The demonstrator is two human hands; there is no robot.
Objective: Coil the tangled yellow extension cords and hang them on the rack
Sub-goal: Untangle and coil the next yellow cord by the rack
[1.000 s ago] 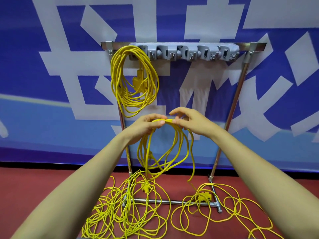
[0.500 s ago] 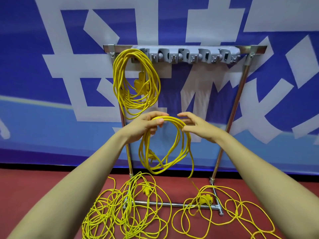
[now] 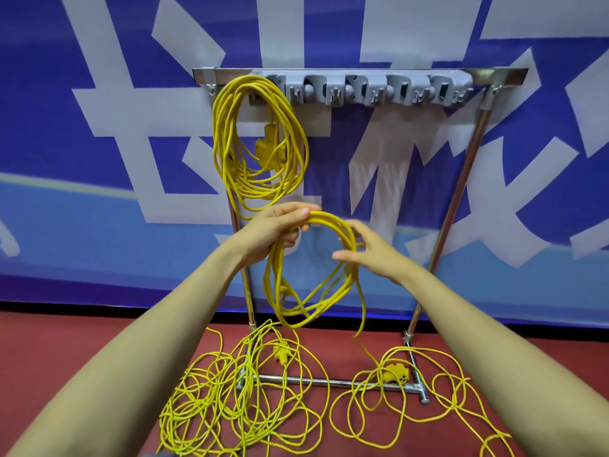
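Left hand (image 3: 273,232) grips the top of the half-made coil (image 3: 280,285) at frame centre, loops hanging vertical. Right hand (image 3: 372,255) is loose-fingered at the coil's right side, nearer the tail (image 3: 362,311) dropping lower right. 1 coil (image 3: 230,143) is hung upper left on the rack (image 3: 372,90).

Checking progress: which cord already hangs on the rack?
The coil at the rack's left end; the left hand holds a second coil, others lie on the floor.

Half-coiled yellow cord (image 3: 316,258) hangs looped before rack (image 3: 359,75).
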